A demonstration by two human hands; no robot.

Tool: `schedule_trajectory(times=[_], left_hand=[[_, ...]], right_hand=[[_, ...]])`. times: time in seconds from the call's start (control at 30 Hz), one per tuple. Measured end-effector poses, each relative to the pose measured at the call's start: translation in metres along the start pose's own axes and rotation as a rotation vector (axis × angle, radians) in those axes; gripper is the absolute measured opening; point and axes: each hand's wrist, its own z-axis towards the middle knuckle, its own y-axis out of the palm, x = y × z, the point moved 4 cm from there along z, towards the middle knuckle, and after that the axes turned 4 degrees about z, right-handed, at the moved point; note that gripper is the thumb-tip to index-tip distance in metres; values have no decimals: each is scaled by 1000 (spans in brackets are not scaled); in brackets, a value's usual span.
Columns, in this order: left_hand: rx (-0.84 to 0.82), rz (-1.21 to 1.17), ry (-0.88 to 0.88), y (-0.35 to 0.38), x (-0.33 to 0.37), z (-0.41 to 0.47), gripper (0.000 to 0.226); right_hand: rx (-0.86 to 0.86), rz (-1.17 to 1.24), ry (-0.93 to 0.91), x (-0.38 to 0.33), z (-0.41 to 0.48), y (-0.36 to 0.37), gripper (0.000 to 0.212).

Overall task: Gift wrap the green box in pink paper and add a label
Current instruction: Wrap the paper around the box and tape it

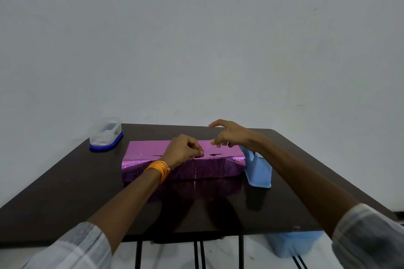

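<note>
We see the box [183, 160], wrapped in pink paper, lying long side left to right mid-bench [65, 181]. Our left hand [183, 150] pinches a small piece at its near top edge; the right hand [231, 134] hovers released just beyond, nearer the blue dispenser [259, 169] touching the box's right end.

A flat box wrapped in shiny pink paper [150, 148] lies on the dark tabletop [65, 181]. The left hand [183, 148] presses its near top edge; the right hand [231, 134] hovers, fingers spread, beside a light-blue plastic tape dispenser [259, 170].
</note>
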Motion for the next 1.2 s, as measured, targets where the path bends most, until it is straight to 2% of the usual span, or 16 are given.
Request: schedule_trajectory(times=[0.27,0.43,0.63,0.87,1.2], left_hand=[[-30,-69,-16,0,-4,0,8],[-23,-80,-31,0,-5,1,6],[-17,-91,-27,0,-7,0,5],[-15,-104,-37,-1,-8,1,7],[-15,-100,-34,-1,-7,1,6]], right_hand=[[-138,9,78,4,12,11,65],[-129,175,14,0,18,13,56],[-103,257,25,10,19,18,59],[-167,86,101,8,18,6,69],[-224,-141,117,1,23,15,73]])
